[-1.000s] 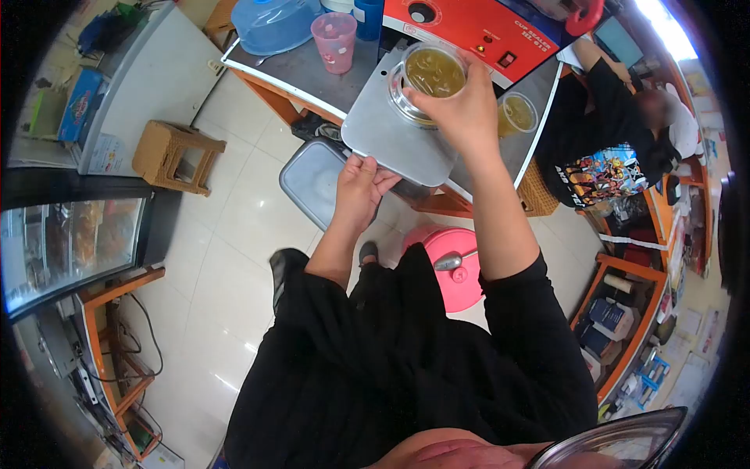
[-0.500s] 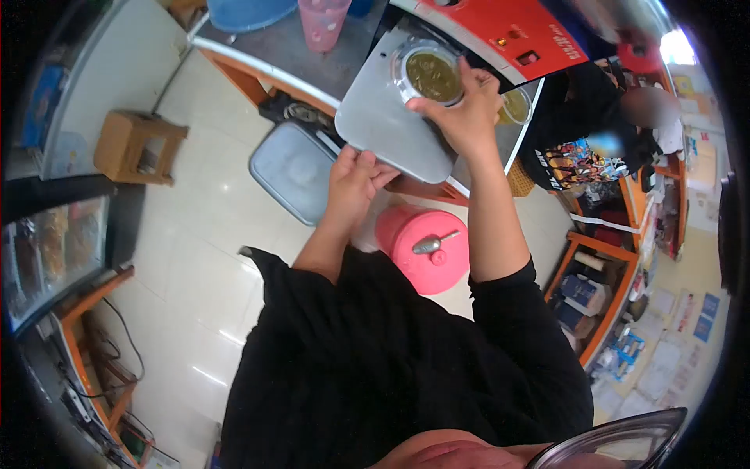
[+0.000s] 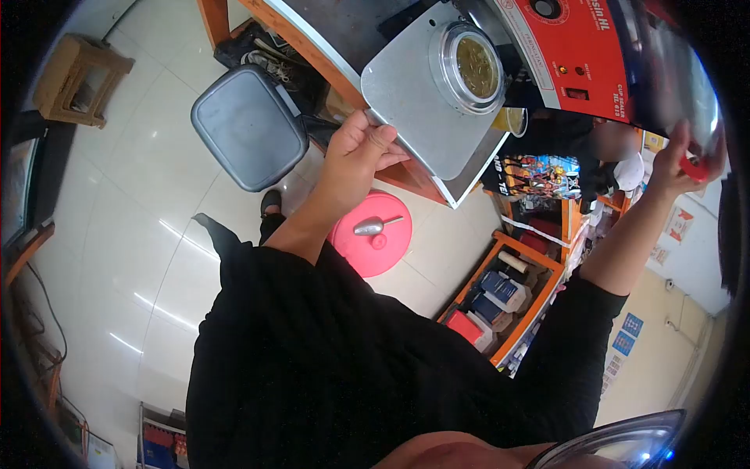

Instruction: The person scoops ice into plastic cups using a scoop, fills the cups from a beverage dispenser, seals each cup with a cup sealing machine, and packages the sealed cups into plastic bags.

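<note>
My left hand pinches the near edge of a flat grey metal plate that juts out from a red cup sealer. A cup of greenish liquid sits in the round metal ring on that plate. Up at the right, my right hand is closed round a red handle beside the machine. Another cup of yellowish liquid stands on the counter, partly behind the plate.
A pink lidded bucket with a metal scoop on top and a grey lidded bin stand on the floor. Beyond the counter is a person in a black printed shirt. A wooden shelf holds boxes.
My right hand has let go of the cup and moved up and right to the red handle. The cup now rests in the ring. The view has turned right.
</note>
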Available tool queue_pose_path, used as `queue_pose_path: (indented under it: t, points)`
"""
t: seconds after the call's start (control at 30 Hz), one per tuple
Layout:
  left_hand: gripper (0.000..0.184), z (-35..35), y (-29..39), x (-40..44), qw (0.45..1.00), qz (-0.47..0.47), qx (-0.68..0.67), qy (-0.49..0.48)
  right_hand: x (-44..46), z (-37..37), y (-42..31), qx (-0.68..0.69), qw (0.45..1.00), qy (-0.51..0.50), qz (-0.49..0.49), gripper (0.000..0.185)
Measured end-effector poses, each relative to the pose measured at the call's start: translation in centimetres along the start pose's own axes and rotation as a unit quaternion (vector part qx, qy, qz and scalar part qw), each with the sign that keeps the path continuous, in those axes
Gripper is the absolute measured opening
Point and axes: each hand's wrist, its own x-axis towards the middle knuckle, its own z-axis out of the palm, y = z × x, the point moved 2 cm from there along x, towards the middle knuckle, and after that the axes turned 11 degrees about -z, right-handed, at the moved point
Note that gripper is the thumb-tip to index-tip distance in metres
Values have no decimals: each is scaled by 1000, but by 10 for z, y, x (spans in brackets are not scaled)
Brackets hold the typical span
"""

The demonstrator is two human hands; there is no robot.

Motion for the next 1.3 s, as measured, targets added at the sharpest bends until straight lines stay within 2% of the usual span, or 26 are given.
queue_pose_path:
  t: [0.07,0.17,0.23,0.3,0.37,0.43,0.47,0.6,0.83,0.9,0.93,1.0,1.07,1.13,1.2,1.27,1.3]
  points:
    - [22,0,1,0,1000,-3,9,3,-23,-5,41,108,979,63,159,46]
    - [22,-1,1,0,1000,-13,17,5,-31,-13,59,204,902,155,348,46]
    - [22,-2,-1,0,1000,-12,18,2,-19,-16,45,153,926,138,316,47]
    - [23,-3,-1,1,1000,-4,17,-2,2,-12,2,1,990,57,128,51]
    - [23,-4,0,2,1000,-9,24,0,11,-8,-40,-152,986,-30,-62,56]
    - [23,-3,-2,1,1000,-11,24,-1,3,-8,-33,-203,962,-47,-176,59]
    - [23,-3,-3,2,1000,-5,20,-3,-7,-10,-1,-181,963,-17,-198,60]
    - [22,0,-2,1,1000,9,9,3,0,-17,15,-86,996,12,-13,46]
    - [23,2,-1,1,1000,19,13,6,9,-22,32,18,999,25,42,23]
    - [22,6,1,0,1000,31,-1,2,3,-24,42,10,991,20,131,19]
    - [22,6,1,0,1000,31,1,4,-4,-26,47,-21,978,18,208,17]
    - [21,5,0,3,1000,30,7,7,-6,-28,46,-35,958,12,286,19]
    - [20,10,0,8,999,32,3,7,3,-28,42,0,958,7,288,25]
    - [19,14,1,18,999,33,9,14,-2,-28,62,29,940,-29,338,32]
    - [18,16,2,32,999,29,26,28,-6,-32,92,-61,959,-132,244,35]
    - [17,20,5,48,998,15,49,42,-16,-33,123,-170,951,-211,152,36]
    - [16,24,7,53,997,9,62,48,-19,-30,133,-184,950,-225,117,35]
